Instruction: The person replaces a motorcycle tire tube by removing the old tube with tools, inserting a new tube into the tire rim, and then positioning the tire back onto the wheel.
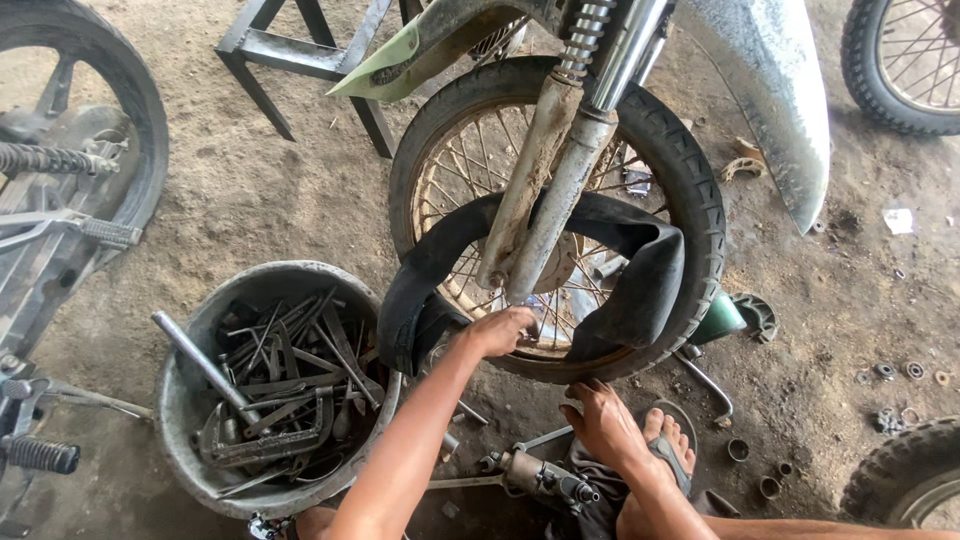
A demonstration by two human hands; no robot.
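Left hand (503,330): fingers curled, gripping the black inner tube (640,285) draped at the front wheel (560,215), six o'clock of the hub.
Right hand: out of view.
Tool bucket (190,400): eight o'clock.

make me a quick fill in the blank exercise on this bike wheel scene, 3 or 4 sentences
1. The left hand reaches to the spoked wheel of a ____.
2. A black inner tube hangs ____ over the wheel's hub.
3. The grey bucket beside the wheel is full of metal ____.
4. The foot near the tyre wears a ____.

Missing words: motorcycle; loosely draped; tools; flip-flop sandal
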